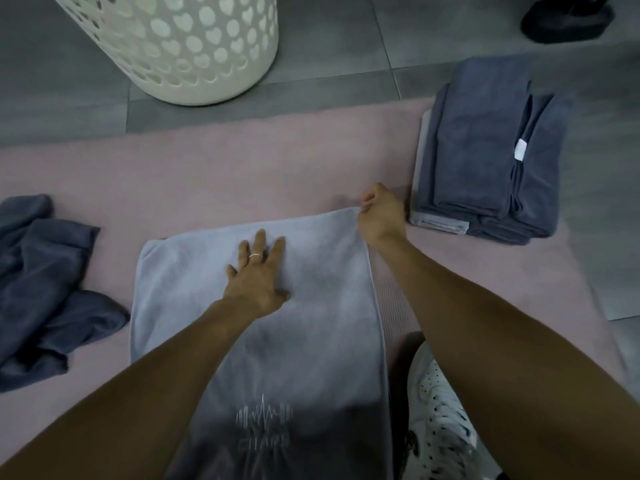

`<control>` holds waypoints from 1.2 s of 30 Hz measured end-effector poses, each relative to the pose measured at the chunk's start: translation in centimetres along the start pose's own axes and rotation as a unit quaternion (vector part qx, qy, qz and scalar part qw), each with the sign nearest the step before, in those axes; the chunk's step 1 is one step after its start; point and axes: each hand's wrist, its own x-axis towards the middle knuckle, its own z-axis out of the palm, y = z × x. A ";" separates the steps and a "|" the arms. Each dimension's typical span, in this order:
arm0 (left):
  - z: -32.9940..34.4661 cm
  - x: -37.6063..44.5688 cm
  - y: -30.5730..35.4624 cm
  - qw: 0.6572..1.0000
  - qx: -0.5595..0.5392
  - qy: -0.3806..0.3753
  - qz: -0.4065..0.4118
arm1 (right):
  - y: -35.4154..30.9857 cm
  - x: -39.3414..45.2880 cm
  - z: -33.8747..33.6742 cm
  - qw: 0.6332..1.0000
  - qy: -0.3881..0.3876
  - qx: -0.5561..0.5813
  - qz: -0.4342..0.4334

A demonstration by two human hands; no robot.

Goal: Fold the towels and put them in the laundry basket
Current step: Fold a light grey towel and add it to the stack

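Light grey towel (263, 327) bears a waveform logo; blurred lettering below, perhaps "CHARS"

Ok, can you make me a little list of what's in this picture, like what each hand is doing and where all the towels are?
left hand: flat, fingers spread, pressing on the light towel
right hand: pinches the light towel's far right corner
light towel: spread on the pink mat, in front of the person
folded stack: dark towels piled to the right, a pale one at the bottom
crumpled towel: dark, unfolded, on the left
laundry basket: white, heart-shaped holes, on the grey floor beyond the mat
shoe: white, bottom right
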 end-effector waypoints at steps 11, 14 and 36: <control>-5.7 -2.7 -6.5 0.991 -0.076 0.055 0.097 | -7.0 -3.1 5.1 0.979 -0.159 -0.087 -0.098; -7.4 -3.1 -10.8 0.992 -0.074 0.094 0.037 | -10.1 -4.5 8.8 0.964 -0.216 -0.090 -0.126; -5.6 0.9 -20.6 0.762 -0.562 0.258 -0.191 | -12.7 -8.4 16.3 0.912 -0.195 -0.277 -0.231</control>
